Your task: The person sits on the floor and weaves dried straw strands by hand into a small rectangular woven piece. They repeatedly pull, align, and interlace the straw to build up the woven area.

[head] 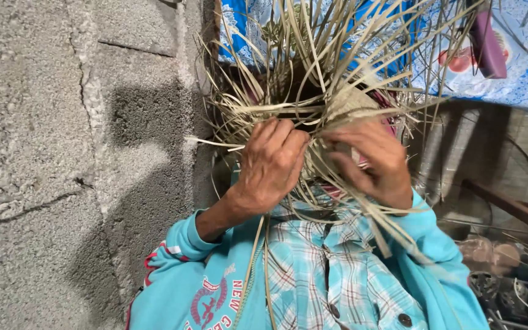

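head cam, looking down at my chest. both hands up in front of me on a half-woven piece of pale dry straw [337, 107], loose strips fanning out in every direction. left hand [270, 165] fingers curled shut over the woven edge, pinching a few strips against it, i'd say to keep the weave from slipping loose. right hand [374, 162] also curled, fingertips hooked into the strips just beside the left, gripping a strand or two; exact strand too tangled to tell. woven part sits between and just above the two hands, held close to the body, probably so the long ends hang free. some strips trail down over my plaid shirt [319, 269] and teal jacket [197, 275]. no table under it, work held in the air. rough grey block wall [62, 153] to one side, blue patterned cloth [520, 67] above, wooden bar [514, 208] and dim clutter low at the other side.
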